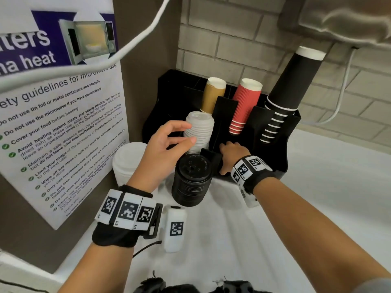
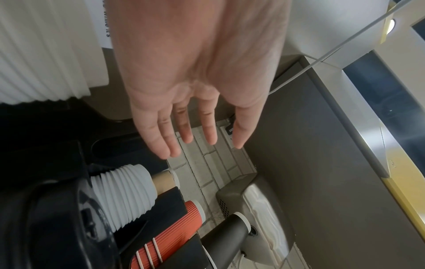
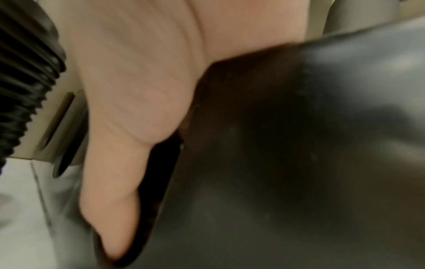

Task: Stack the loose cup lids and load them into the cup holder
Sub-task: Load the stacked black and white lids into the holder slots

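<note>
Black plastic of the cup holder (image 1: 273, 144) is under the right hand (image 1: 231, 158): the thumb lies along one side of a front edge and the palm presses on it. The other fingers go behind a divider, so I cannot tell if this grip is clenched or only resting; the right wrist view is blurred and shows mostly the thumb against dark plastic.

The left hand (image 1: 167, 144) is released, fingers straight and spread, and it holds nothing. It is just beside the white lid stack (image 1: 198, 131), which stands tilted in the front left slot of the holder; the head view does not make clear whether a fingertip touches it.

A black lid stack (image 1: 192, 180) stands upright on the white surface (image 1: 317, 208), in front of the holder and between both wrists. Another white stack (image 1: 128, 162) stands at the left edge of the surface, by the wall, half hidden by the left forearm.

Farther back in the holder lean brown cups (image 1: 212, 95), red cups (image 1: 243, 106) and black cups (image 1: 289, 85). A microwave poster (image 1: 57, 115) hangs on the left wall, and a white cable (image 1: 118, 51) crosses in front of it.
</note>
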`<state>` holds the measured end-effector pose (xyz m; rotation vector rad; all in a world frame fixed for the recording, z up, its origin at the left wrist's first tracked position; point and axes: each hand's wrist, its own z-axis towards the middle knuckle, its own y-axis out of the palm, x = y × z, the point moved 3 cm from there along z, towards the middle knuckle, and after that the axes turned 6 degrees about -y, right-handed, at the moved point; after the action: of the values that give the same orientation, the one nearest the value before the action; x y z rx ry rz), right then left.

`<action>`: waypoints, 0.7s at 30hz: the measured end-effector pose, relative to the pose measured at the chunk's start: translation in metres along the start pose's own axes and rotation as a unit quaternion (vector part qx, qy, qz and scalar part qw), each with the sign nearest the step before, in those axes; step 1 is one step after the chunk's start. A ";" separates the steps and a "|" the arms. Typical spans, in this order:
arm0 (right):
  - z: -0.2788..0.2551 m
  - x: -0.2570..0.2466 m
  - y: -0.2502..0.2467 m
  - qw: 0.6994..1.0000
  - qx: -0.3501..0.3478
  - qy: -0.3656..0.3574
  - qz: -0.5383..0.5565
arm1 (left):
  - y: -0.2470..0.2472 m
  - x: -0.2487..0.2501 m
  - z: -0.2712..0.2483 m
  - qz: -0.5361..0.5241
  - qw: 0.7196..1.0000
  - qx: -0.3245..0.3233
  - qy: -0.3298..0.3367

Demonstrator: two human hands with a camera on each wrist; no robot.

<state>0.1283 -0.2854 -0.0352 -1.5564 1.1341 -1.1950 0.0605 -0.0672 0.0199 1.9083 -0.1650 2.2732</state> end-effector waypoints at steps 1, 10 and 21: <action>0.002 0.002 0.001 1.000 -0.008 -0.003 0.008 | 0.000 0.000 0.000 0.001 1.000 0.002 0.000; -0.004 0.002 -0.027 0.998 -0.039 -0.001 0.050 | -0.006 0.002 0.000 -0.001 1.000 0.006 0.009; -0.061 -0.067 -0.043 0.923 0.048 -0.218 0.315 | -0.012 0.004 0.000 -0.001 0.999 0.027 0.018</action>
<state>0.0665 -0.2168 0.0038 -1.1607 1.1247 -0.4365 0.0620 -0.0554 0.0237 1.8918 -0.0970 2.3309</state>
